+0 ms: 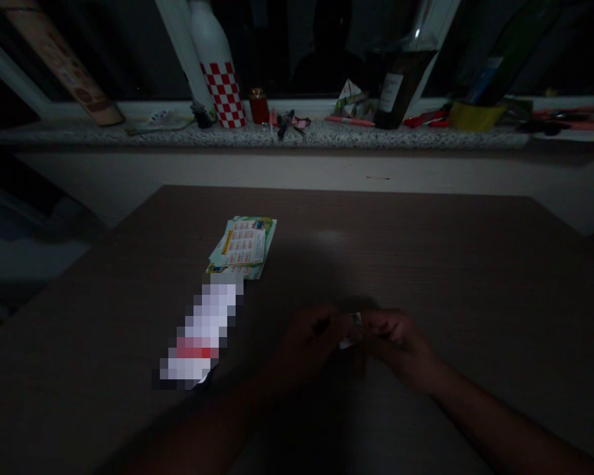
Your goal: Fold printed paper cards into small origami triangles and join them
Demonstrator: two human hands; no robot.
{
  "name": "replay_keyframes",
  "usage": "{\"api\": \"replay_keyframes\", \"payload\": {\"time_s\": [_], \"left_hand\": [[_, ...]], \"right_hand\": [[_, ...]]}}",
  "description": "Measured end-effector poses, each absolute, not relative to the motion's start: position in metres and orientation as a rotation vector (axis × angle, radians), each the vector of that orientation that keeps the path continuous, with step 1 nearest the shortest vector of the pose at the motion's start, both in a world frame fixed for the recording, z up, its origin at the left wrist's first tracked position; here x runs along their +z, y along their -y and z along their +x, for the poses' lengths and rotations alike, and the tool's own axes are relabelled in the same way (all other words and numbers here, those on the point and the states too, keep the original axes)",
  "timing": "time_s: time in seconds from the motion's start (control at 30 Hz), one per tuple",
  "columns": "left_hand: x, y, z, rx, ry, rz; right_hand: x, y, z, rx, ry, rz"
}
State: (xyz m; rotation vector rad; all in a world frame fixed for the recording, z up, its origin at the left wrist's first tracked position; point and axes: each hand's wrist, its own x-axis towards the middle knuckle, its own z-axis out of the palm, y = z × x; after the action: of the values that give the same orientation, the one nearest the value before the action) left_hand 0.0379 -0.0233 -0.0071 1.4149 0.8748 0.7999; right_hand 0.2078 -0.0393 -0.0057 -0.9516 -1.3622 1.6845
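Note:
Low over the wooden table, my left hand and my right hand meet, fingers curled and tips close together. Pinched between both is a small, pale, folded or flat piece of paper with a dark printed patch at its upper corner. Most of it is covered by the fingers, and the light is too dim to tell its exact kind. To the left of my hands lies a loose pile of printed green and white cards. Nearer to me, a bright, pixelated oblong thing rests beside my left forearm.
The brown table reaches to the wall under a window. On the stone sill stand a red-and-white chequered bottle, a small red jar, a dark labelled bottle, a tall tube and a yellow holder.

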Motion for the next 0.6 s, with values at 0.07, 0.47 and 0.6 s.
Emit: {"api": "replay_keyframes", "payload": {"time_s": [0.07,0.47,0.6], "left_hand": [[-0.005,0.023,0.035,0.818,-0.915,1.477],[-0.002,0.019,0.027,0.780,-0.868,1.699],[-0.002,0.019,0.027,0.688,-0.784,1.746]], "right_hand": [[-0.005,0.038,0.209,1.633,1.327,-0.964],[-0.015,0.039,0.211,1.430,1.499,-1.039],[-0.014,0.039,0.212,1.397,1.547,-1.032]]}}
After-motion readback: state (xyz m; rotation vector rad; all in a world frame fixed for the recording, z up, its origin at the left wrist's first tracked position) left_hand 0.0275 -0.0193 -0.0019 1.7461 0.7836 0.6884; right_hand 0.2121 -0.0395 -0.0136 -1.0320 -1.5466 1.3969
